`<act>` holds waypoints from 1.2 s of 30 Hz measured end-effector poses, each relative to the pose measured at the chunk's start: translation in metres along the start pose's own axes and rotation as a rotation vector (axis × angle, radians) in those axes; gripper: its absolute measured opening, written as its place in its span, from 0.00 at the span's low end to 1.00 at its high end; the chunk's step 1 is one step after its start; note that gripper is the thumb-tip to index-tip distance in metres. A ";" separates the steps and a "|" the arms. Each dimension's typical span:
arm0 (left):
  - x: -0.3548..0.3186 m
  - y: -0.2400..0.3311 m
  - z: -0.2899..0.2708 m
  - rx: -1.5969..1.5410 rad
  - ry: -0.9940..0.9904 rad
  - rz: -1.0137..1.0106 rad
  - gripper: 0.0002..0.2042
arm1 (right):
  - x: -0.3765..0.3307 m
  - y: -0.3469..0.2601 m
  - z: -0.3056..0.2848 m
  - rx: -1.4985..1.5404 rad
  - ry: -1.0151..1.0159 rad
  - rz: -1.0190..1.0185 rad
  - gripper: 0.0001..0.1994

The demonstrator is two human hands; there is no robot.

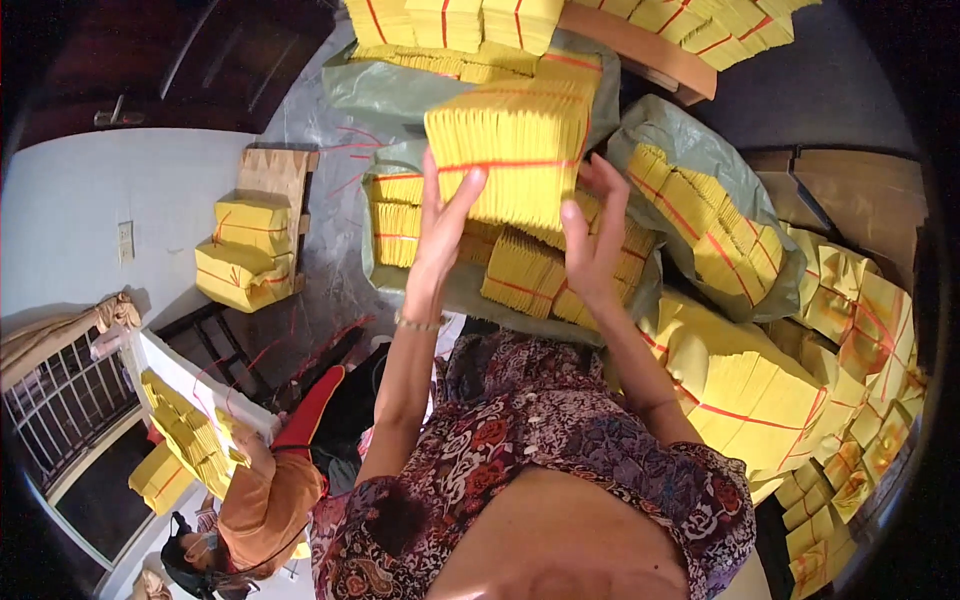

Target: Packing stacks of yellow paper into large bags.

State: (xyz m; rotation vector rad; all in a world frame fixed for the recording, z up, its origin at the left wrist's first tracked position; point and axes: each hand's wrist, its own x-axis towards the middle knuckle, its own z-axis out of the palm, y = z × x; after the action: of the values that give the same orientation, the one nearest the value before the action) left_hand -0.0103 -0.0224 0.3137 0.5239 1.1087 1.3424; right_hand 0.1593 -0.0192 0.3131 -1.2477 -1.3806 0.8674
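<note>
You held a string-tied bundle of yellow paper [515,150] between both hands, lifted above the grey-green sack [480,290] of like bundles. Your left hand [445,225] pressed its left face, fingers spread upward across the red tie; your right hand [595,235] cupped its lower right corner, fingers curled. More stacks crowded beyond your fingertips and to the right; the only open room lay left of your left fingers, over the floor [320,130].
</note>
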 end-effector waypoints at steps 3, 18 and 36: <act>-0.054 0.003 -0.036 0.211 0.075 0.043 0.38 | -0.040 -0.014 0.005 0.223 -0.054 0.245 0.25; -0.133 -0.048 -0.104 0.741 0.110 0.165 0.30 | -0.143 0.044 0.032 0.144 -0.504 0.408 0.25; -0.125 -0.062 -0.053 1.250 0.162 0.288 0.42 | -0.138 0.128 -0.021 0.048 -0.527 0.802 0.24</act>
State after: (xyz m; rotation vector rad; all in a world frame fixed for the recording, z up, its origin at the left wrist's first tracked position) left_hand -0.0071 -0.1671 0.2798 1.5294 2.0191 0.7774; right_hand 0.1977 -0.1305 0.1651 -1.6318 -1.2186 1.8741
